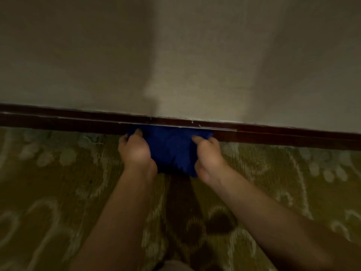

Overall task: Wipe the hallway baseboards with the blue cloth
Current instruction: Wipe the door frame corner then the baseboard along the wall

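Against the baseboard — left hand and right hand each grip the blue cloth, fingers curled.

Your left hand and right hand reach forward side by side, arms bare and nearly parallel. Both sets of fingers curl down, each gripping one edge of the cloth, which is bunched between your fingertips and under your palms.

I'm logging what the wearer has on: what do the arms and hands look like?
Both forearms are bare as far as the frame shows: no sleeves, gloves, watch or rings visible on the left hand or right hand. The picture is dim and blurred, so small details cannot be told.
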Motion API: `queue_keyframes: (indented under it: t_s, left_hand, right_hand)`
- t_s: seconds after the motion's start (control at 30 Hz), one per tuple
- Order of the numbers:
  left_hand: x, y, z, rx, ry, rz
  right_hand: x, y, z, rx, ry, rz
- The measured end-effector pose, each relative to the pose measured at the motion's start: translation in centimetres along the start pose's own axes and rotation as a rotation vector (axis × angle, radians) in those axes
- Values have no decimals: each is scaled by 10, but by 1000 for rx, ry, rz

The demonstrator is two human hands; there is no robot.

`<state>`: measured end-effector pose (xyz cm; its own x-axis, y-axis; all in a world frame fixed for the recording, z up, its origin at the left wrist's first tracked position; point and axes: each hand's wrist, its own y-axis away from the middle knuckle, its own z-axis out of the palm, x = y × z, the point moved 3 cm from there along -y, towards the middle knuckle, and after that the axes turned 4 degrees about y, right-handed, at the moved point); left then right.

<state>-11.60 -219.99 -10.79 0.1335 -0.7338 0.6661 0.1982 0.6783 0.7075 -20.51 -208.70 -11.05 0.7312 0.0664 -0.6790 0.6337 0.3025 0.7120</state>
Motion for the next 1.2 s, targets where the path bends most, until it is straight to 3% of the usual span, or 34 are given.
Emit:
queue_keyframes:
  t_s: [0.1,0.23,0.3,0.5,0.6,0.73,0.83,0.97,1.1,1.2]
  left_hand:
    - [-12,5,1,-81,-89,17]
    - [-55,29,21,-377,-270,-47]
    - [-74,39,29,-422,-322,-45]
    - [-82,29,42,-214,-142,-126]
    - [-71,24,31,-103,-97,-57]
    - [-59,23,11,118,62,36]
    - [-60,19,5,82,29,72]
    - [-66,15,6,-99,-119,24]
    - [-63,21,14,-150,-182,-7]
    - [-62,25,13,-110,-139,0]
  right_hand:
    - [-8,11,-15,39,-2,-57]
    - [-37,18,-91,356,68,-254]
    - [-52,19,-116,399,169,-382]
    - [-58,6,-105,339,112,-399]
    - [-45,7,-75,362,86,-426]
    - [-23,15,-19,233,268,-486]
    - [-24,15,-16,179,357,-474]
    - [-47,2,-74,446,201,-461]
    - [-42,5,-53,618,561,-641]
    - [-26,17,-9,479,880,-802]
